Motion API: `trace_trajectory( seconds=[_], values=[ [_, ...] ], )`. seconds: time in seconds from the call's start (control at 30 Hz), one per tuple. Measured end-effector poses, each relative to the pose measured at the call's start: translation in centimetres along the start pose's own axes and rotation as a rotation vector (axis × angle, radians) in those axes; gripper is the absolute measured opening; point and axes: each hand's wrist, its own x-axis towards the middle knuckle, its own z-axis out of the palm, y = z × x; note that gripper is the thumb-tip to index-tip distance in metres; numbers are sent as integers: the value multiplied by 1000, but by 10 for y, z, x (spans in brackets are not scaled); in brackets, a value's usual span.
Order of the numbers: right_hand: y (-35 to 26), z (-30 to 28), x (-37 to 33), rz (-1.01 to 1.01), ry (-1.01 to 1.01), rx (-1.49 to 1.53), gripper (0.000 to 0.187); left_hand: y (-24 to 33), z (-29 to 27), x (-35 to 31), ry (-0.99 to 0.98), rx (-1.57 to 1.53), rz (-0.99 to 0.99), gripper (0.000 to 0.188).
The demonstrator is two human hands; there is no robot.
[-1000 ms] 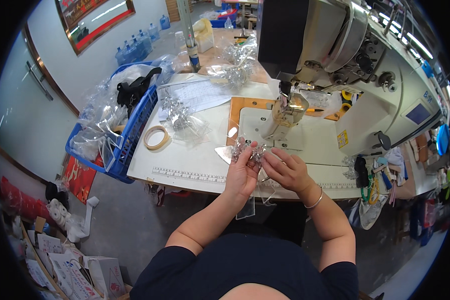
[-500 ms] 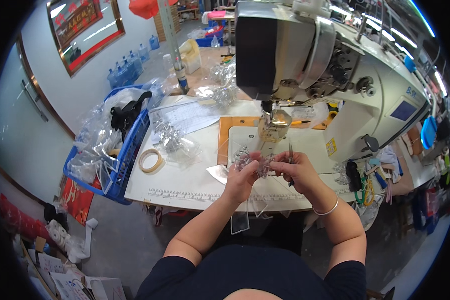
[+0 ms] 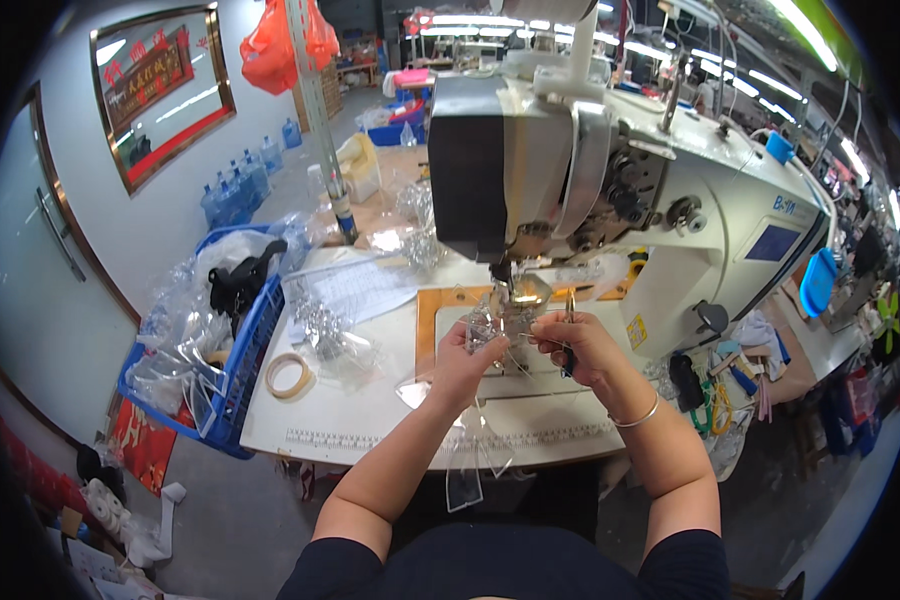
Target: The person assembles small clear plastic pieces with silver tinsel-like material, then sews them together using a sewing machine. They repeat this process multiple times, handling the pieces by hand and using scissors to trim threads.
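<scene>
My left hand [image 3: 462, 358] and my right hand [image 3: 573, 346] meet just below the needle of a large white sewing machine [image 3: 610, 200]. Between them they pinch a clear plastic piece [image 3: 498, 322] held up near the presser foot. The right hand also grips a thin dark tool [image 3: 569, 345], which looks like tweezers or snips. More clear plastic pieces [image 3: 470, 470] hang over the front edge of the white table [image 3: 370, 420], below my left forearm.
A roll of tape [image 3: 290, 374] and a heap of clear plastic bits [image 3: 332, 338] lie left on the table. A blue crate [image 3: 232, 352] with bags and a black item stands at the left edge. Water bottles [image 3: 242, 182] line the far wall.
My head has moved closer to the machine, so it fills more of the view. Both hands have risen from the table's front edge toward the needle, still holding the clear piece.
</scene>
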Motion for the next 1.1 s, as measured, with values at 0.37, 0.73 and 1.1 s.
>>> trace_trajectory(
  seconds=[0.37, 0.73, 1.1],
  values=[
    [9, 6, 12, -120, 118, 103, 9, 34, 3, 25, -66, -135, -354, 29],
    [-21, 6, 39, -239, 255, -61, 10, 54, 5, 69, -85, 274, -197, 28],
    [-17, 5, 49, -336, 322, -315, 15, 48, -6, 73, -177, 209, -244, 29]
  ],
)
